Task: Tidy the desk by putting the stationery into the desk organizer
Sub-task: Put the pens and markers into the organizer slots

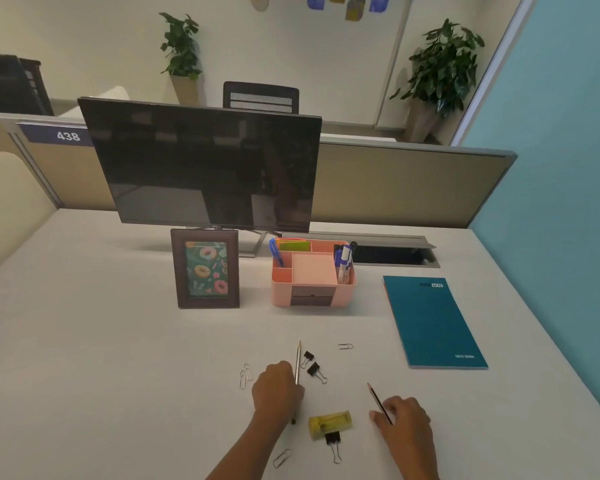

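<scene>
The left hand is curling over a light-coloured pencil, its fingers closed around the lower part of the shaft while the tip is pointing away toward the organizer. The right hand is pinching a dark pencil between thumb and fingers — the point is sticking out up and to the left.

The pink desk organizer is sitting further back on the white desk, just in front of the monitor and beside a framed picture; pens are already standing in its left and right compartments.

Between the 2 hands a yellow sharpener is lying, with a black binder clip touching its near edge. 2 more binder clips are lying just right of the light pencil. Paper clips are lying loose near the left hand. A teal notebook is resting well to the right.
</scene>
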Demonstrator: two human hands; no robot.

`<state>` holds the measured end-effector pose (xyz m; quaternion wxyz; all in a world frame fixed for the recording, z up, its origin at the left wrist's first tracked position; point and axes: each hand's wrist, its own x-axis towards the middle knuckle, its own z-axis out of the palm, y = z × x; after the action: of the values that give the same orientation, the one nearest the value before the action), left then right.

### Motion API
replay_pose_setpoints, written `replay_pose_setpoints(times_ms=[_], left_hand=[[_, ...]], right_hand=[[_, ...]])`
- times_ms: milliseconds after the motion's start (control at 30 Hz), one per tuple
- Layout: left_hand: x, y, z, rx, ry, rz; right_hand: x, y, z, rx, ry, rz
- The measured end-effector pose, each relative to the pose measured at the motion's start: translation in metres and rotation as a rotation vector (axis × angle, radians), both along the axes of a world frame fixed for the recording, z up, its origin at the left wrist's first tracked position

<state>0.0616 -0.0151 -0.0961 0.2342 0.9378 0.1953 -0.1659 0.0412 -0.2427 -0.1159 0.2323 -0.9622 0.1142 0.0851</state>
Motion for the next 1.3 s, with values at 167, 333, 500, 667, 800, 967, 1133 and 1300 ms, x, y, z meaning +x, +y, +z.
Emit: replay_pose_setpoints(times_ms=[167,333,500,667,800,967,1133,1300], left_hand=[[-0.003,0.000,-0.001,-0.050,0.016,0.003],[-0.001,0.009,0.002,-0.208,0.024,0.126],[0.020,0.026,0.020,-0.326,-0.164,0.259],[0.055,0.048,0.043,-0.352,-0.388,0.377],[0.084,0.061,0.060,-0.349,-0.565,0.431],[0.113,0.067,0.079,-0.328,-0.641,0.493],[0.135,0.062,0.080,-0.355,-0.655,0.503],[0.141,0.051,0.072,-0.321,-0.618,0.456]], right_hand=[[-0.005,0.013,0.006,-0.098,0.059,0.085],[-0.006,0.019,0.010,-0.122,0.061,0.095],[-0.007,0.018,0.010,-0.125,0.032,0.102],[-0.007,0.018,0.005,-0.147,0.008,0.101],[-0.005,0.016,0.001,-0.147,0.009,0.120],[-0.005,0.017,0.000,-0.178,0.035,0.130],[-0.007,0.021,0.001,-0.194,0.069,0.080],[-0.006,0.019,0.000,-0.188,0.051,0.130]])
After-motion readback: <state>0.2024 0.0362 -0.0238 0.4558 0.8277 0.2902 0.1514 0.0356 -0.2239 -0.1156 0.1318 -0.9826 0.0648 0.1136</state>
